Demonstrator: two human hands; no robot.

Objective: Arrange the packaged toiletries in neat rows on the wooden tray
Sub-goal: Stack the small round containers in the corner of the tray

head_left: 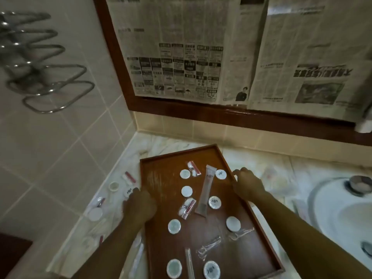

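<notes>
Task barely begun. We found round white packets (186, 191) and a long clear sachet (207, 190) scattered rowless on the rectangular brown wooden tray (161, 174); more lay on the marble counter (302, 168). Left hand (138, 206) and right hand (248, 185) curled over opposite tray rims.

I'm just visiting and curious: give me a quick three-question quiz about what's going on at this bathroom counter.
1. True or false: the toiletries on the wooden tray already lie in neat rows.
2. What covers the mirror? A) towel B) newspaper C) curtain
3. Which hand is at the tray's right rim?

Key: 1 false, they lie scattered. 2 B. 3 the right hand; the left hand is at the left rim.
</notes>
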